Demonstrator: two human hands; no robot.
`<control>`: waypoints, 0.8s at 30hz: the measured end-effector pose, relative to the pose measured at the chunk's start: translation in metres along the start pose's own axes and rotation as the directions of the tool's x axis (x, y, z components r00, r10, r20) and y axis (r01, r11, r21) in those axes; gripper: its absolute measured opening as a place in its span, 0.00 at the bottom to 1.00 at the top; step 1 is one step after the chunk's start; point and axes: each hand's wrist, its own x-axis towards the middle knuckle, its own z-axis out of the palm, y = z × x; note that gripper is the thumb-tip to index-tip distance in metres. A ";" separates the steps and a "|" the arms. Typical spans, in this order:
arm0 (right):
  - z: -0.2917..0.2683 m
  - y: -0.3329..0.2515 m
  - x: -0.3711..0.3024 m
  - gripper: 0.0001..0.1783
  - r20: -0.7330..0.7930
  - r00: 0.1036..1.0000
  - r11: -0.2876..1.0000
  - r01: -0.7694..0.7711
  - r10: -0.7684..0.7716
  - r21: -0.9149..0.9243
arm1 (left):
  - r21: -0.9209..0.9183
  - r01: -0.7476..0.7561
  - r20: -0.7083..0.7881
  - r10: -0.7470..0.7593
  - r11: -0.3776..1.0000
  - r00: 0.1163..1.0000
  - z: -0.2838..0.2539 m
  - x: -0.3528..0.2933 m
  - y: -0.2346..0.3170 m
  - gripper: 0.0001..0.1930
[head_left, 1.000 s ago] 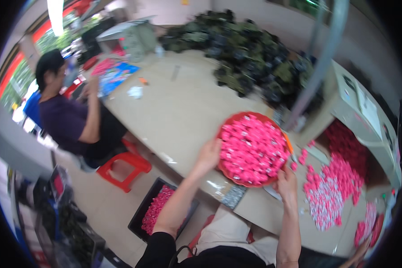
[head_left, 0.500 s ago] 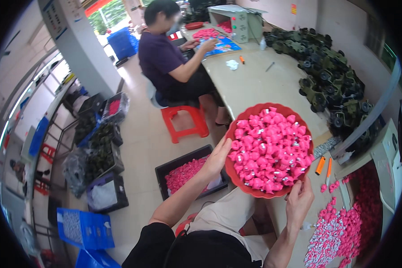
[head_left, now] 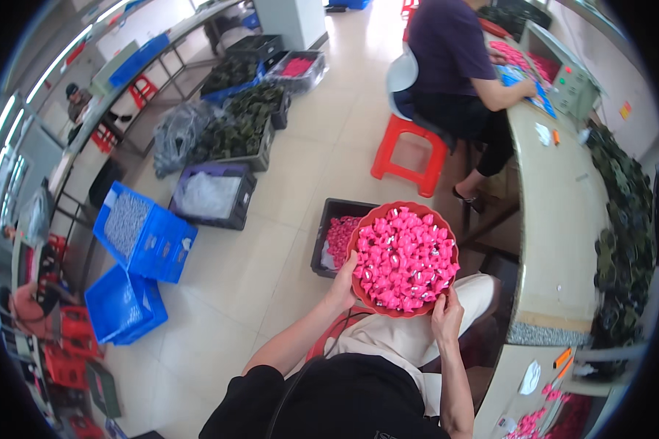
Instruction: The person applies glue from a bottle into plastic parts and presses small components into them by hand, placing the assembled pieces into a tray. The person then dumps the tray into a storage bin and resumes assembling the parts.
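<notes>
Between my hands is a red scalloped bowl (head_left: 455, 257), heaped with small bright pink plastic parts (head_left: 406, 257), some showing silvery bits. My left hand (head_left: 346, 282) grips its left rim, and my right hand (head_left: 447, 314) holds the lower right rim with the thumb on top. The bowl hangs in front of my knees, over the right part of a dark crate (head_left: 317, 252) on the floor. More pink parts (head_left: 340, 238) lie in that crate, partly hidden by the bowl.
A co-worker (head_left: 454, 66) sits on a red stool (head_left: 410, 157) at the long table (head_left: 556, 241) on the right. Dark green parts (head_left: 619, 241) line its far side. Blue bins (head_left: 150, 245) and filled crates (head_left: 252, 157) stand on the floor to the left.
My view and body have turned left. The bowl, still in both hands, has moved away from the table and now covers part of the floor crate.
</notes>
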 end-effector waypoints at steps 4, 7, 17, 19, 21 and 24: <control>0.033 0.033 0.009 0.14 0.149 0.983 0.986 0.120 -0.103 -0.114 | -0.039 -0.108 -0.233 0.096 0.993 0.968 -0.067 0.006 -0.027 0.29; 0.041 0.049 0.017 0.16 0.308 0.946 0.977 -0.034 0.100 -0.211 | -0.088 -0.101 -0.340 0.066 0.991 0.938 -0.121 0.010 -0.034 0.29; -0.020 0.029 -0.008 0.16 0.229 0.971 0.975 -0.010 0.062 -0.222 | 0.145 -0.197 -0.544 0.244 0.970 0.803 -0.281 0.071 -0.062 0.27; -0.023 0.017 -0.010 0.15 0.205 0.966 0.967 -0.107 0.156 -0.233 | 0.330 -0.195 -0.637 0.370 0.924 0.676 -0.303 0.090 -0.050 0.25; -0.027 0.017 -0.013 0.15 0.147 0.962 0.957 -0.196 0.229 -0.212 | 0.427 -0.122 -0.663 0.402 0.896 0.632 -0.315 0.113 -0.046 0.24; -0.027 0.016 -0.013 0.15 0.139 0.957 0.951 -0.219 0.253 -0.219 | 0.653 0.078 -0.657 0.512 0.754 0.553 -0.315 0.144 -0.038 0.22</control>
